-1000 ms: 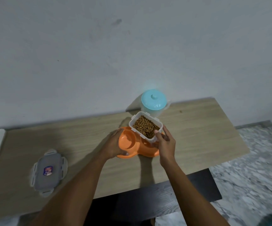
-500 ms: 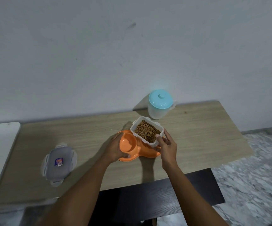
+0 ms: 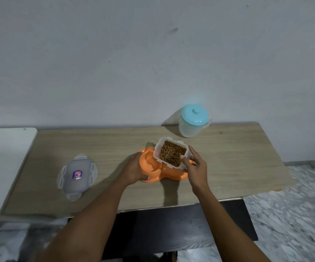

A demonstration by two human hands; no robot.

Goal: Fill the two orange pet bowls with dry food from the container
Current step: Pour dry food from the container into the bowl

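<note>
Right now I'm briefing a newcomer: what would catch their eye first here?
The orange bowls sit centred on the table, gripped by the left hand. Over them the right hand holds the open container, full of brown kibble. A blue-topped jug stands behind at the wall; the lid lies far left.

The desk's (image 3: 238,163) middle is being taken up by the bowls (image 3: 149,163), which are being gripped at their left edge by the left hand (image 3: 132,170). The room above their right half is being filled by the container (image 3: 172,156), held in the right hand (image 3: 196,167). Behind, passage is being narrowed by the jug (image 3: 192,121). Bare desk is being left between the bowls and the lid (image 3: 77,174), and at the right end.
</note>
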